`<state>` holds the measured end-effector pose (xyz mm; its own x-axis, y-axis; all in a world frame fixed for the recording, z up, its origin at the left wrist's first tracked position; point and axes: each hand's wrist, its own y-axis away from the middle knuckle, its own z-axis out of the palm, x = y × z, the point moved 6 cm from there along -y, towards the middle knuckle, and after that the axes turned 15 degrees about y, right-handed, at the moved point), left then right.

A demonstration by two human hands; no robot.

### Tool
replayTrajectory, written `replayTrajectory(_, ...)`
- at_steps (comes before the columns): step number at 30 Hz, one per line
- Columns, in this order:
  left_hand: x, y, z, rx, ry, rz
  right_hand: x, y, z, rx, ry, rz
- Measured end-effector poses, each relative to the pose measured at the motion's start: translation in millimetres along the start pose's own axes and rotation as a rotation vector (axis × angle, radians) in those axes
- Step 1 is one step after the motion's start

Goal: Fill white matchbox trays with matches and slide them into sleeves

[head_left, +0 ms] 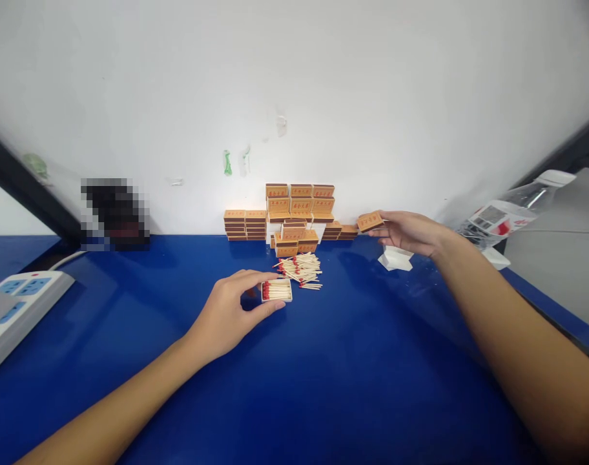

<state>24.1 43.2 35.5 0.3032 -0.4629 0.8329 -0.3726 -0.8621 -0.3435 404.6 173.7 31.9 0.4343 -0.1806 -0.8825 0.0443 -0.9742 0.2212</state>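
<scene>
On the blue tabletop (pixel 333 387), just nearer the person than a heap of loose matches (pixel 304 268), is a white matchbox tray (pixel 278 290) with a layer of matches in it, red heads toward the palm. The left hand (pixel 224 310) pinches it across its width, thumb along the near long side and index finger along the far one. The tray is probably very light, of thin card that bends inward under a hard squeeze; a gentle grip low on the two long walls should suit it best, kept level because the open top lets the matches spill. The matches themselves look stiff but slender, likely to roll and easy to snap.

Off to the right, the right hand (pixel 411 234) holds a printed matchbox (pixel 370 222) between thumb and fingers at its right end; whether it is a whole box or only the sleeve is hard to tell from here. If hollow, it would likely flatten when pressed on its broad faces.

Behind the heap, matchboxes stand in a stepped stack (pixel 301 205) near the wall. A folded white paper piece (pixel 396 258) lies below the right hand, with a plastic bottle (pixel 510 213) farther right and a power strip (pixel 30 300) at the far left.
</scene>
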Motion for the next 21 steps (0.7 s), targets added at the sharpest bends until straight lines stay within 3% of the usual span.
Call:
replayTrajectory(5, 0.2, 0.4, 0.0, 0.008, 0.006, 0.009, 1.1, -3.0, 6.2, -0.011, -0.167, 0.055)
replayTrajectory(12, 3.1, -1.0, -0.4, 0.004, -0.001, 0.021, 1.3, -13.3, 5.5, 0.310, 0.167, 0.001)
replayTrajectory(16, 3.2, -0.5, -1.7, 0.006, 0.004, 0.031, 2.3, -13.2, 7.2, 0.352, 0.310, 0.001)
replayTrajectory(18, 3.0, 0.1, -1.9, 0.008, 0.002, 0.041, -2.8, -7.7, 7.0, 0.406, 0.521, -0.011)
replayTrajectory(21, 3.2, 0.8, -1.3, 0.002, -0.007, 0.059, -14.3, 3.0, 21.2, 0.402, 1.042, -0.032)
